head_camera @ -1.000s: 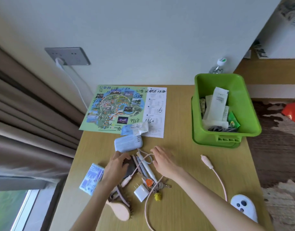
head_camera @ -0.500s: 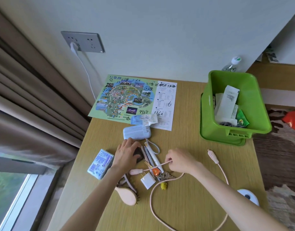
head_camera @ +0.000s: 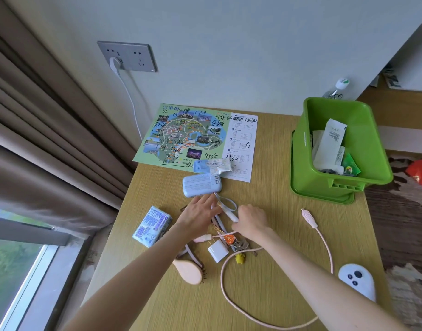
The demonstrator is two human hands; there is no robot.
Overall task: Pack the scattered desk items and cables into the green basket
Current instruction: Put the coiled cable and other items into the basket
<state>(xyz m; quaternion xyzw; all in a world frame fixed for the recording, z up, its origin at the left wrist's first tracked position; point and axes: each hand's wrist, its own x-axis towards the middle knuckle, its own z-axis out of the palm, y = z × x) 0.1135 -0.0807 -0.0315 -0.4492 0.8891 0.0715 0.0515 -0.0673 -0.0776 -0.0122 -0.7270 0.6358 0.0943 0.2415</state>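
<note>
Gripping white pen (head_camera: pixel 226 210), right hand (head_camera: pixel 251 222).

**Head view.** Left hand (head_camera: pixel 200 212) lies flat on clutter on the worktop (head_camera: pixel 276 192). Right hand (head_camera: pixel 251 220) curls round a white pen (head_camera: pixel 230 214). Power bank (head_camera: pixel 201 185) sits just beyond the left hand. Green basket (head_camera: pixel 362 130) stands well right of both. Pink cable (head_camera: pixel 309 219) loops beneath the right forearm.

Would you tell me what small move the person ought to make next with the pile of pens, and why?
Probably lift the white pen clear of the pile. The right hand seems to pinch its near end, the left hand rests on the other pens, and the pink cable crosses close by, so a straight lift should avoid dragging it.
</note>
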